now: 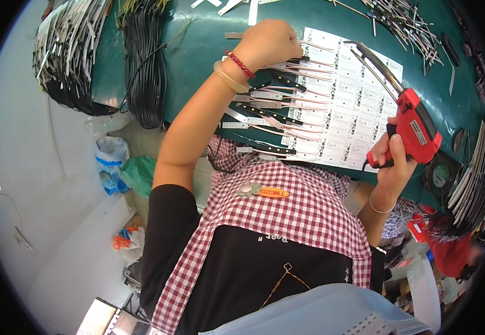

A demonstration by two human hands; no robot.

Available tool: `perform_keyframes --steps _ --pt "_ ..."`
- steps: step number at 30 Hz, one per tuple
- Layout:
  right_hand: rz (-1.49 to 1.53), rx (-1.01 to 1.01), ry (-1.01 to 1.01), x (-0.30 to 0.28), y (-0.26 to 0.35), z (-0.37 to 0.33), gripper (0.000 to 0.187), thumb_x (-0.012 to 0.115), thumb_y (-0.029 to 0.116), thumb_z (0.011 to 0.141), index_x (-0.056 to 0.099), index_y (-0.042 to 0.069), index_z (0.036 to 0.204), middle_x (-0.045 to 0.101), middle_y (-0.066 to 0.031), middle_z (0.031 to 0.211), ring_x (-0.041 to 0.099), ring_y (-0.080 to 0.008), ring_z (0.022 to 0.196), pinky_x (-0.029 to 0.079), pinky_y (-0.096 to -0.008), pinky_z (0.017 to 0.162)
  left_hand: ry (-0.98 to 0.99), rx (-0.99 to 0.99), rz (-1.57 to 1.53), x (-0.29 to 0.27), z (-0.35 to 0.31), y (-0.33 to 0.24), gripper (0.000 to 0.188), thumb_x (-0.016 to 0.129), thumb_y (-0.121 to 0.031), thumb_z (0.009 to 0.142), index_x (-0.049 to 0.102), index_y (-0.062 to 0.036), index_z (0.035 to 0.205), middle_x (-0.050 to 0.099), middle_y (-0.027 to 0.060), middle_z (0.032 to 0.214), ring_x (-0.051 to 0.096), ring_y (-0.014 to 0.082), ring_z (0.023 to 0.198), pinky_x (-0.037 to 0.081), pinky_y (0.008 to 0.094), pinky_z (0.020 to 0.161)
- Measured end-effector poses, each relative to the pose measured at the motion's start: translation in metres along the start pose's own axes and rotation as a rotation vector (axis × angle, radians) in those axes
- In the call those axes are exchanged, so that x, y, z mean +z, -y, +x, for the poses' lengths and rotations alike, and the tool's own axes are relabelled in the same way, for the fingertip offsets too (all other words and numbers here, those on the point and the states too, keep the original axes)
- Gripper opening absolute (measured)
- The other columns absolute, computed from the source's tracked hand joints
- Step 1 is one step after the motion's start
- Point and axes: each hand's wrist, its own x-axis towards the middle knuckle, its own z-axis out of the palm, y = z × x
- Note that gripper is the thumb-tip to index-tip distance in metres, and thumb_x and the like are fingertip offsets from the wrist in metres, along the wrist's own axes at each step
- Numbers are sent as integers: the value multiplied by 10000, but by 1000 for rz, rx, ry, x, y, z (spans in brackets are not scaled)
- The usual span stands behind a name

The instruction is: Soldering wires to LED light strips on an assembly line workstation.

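My right hand (397, 163) is wrapped round the grip of a red soldering gun (419, 127). Its black nozzle and thin metal tube point up and left over a white printed sheet (359, 120). Over the sheet's far left corner is my left hand (270, 42), its fingers curled and pinched together. What they hold is hidden from here. Below that hand, small black and white LED strips (279, 121) lie in a staggered row, with thin pale and reddish wires (312, 100) running right from them onto the sheet.
The table has a green cover (198, 72). Bundles of black cables (145, 84) and white-tipped leads (69, 50) hang over its left side. Loose wires (407, 25) lie at the far right. A round black reel (440, 176) and a stack of pale strips (471, 173) are near the right edge.
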Motion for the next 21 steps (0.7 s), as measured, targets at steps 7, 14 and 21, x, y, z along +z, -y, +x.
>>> perform_keyframes --steps 7,14,21 --pt "65 -81 -16 -16 2 -15 290 478 146 894 452 -39 1116 459 -43 611 368 -78 435 341 -225 436 -319 -63 72 -26 -9 12 271 627 -323 743 673 -56 746 614 152 665 600 308 624 476 363 611" --pt "119 -103 -26 -29 0 -22 284 493 160 888 459 -34 1093 470 -48 597 372 -77 422 329 -216 422 -495 -368 686 -70 -39 120 298 606 -322 778 622 -29 831 645 175 821 617 355 783 493 450 656" --pt "251 -116 -45 -20 2 -26 307 490 173 895 442 -28 1123 483 -53 634 380 -78 438 337 -221 435 -505 13 -196 -58 -71 33 117 534 -111 845 607 -22 865 580 35 619 505 78 556 407 221 523"
